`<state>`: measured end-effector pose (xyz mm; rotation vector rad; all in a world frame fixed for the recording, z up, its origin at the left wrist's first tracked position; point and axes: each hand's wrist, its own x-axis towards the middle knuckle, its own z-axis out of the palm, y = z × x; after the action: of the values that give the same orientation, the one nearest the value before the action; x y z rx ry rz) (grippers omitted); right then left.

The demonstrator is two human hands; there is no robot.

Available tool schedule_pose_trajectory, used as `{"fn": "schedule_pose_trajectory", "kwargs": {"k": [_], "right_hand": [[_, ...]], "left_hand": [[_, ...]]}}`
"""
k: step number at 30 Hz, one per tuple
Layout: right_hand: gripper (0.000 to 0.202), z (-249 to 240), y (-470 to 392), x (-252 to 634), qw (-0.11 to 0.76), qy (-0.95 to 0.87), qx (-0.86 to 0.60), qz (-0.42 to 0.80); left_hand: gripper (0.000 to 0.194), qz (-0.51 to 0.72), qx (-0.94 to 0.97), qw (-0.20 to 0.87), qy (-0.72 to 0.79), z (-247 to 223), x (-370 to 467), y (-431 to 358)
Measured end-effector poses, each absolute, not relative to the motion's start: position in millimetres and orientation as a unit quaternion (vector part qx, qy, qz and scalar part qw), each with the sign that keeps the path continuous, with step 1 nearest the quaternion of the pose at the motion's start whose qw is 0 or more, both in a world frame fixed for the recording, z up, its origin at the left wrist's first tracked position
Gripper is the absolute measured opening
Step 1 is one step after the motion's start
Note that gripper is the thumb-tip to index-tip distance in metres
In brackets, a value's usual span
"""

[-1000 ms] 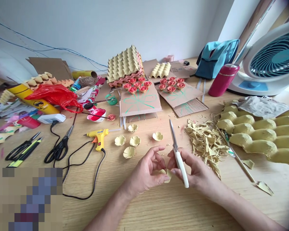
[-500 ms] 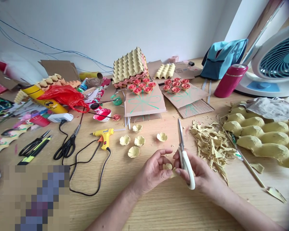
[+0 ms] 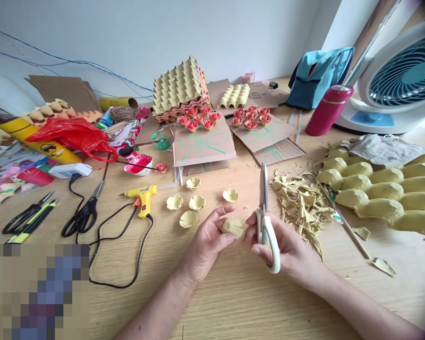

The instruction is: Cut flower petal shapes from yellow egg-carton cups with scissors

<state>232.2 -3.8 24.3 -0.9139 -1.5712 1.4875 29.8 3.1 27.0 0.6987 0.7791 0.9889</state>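
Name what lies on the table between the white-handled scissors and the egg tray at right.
In the head view, a heap of pale scraps and a thin stick lie between the scissors and egg tray.

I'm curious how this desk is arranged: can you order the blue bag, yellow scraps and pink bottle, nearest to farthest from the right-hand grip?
1. Yellow scraps, just right of the right-hand grip.
2. Pink bottle, farther back, beyond the scraps.
3. Blue bag, behind and left of the bottle.
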Motion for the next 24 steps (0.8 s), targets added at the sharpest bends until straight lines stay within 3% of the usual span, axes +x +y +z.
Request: {"fn": "schedule_pose_trajectory", "kwargs": {"k": [9, 24], "right_hand": [[0.038, 33.6, 1.4, 235.6, 0.251, -0.745, -0.428, 0.446], [0.028, 24.5, -0.3, 230.7, 0.230, -0.761, -0.455, 0.401]], "left_hand": [[0.045, 0.547, 0.314, 0.695, 0.346, 26.2, 21.5, 7.8], [0.025, 0.547, 0.221, 0.743, 0.317, 25.6, 22.9, 7.1]]}}
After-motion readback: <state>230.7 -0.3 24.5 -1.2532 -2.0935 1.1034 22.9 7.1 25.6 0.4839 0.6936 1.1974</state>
